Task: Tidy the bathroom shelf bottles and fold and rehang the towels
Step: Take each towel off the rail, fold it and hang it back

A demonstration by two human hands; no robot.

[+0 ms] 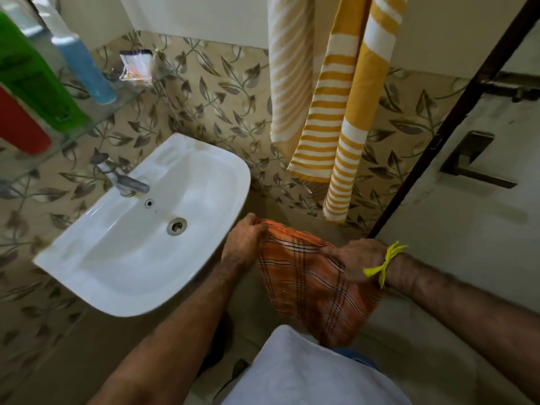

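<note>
Head camera showed the left hand [244,244] and right hand [355,260] each pinching the orange checked towel [309,285]; matching top corners evenly should fold it neatly.

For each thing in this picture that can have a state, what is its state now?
orange checked cloth: held stretched between both hands, lower part hanging free
left hand: closed on the cloth's top corner
right hand: gripping the cloth's other edge
yellow striped towels: hanging on the wall
tap: no water running
sink: empty
shelf bottles: upright on the glass shelf
</note>
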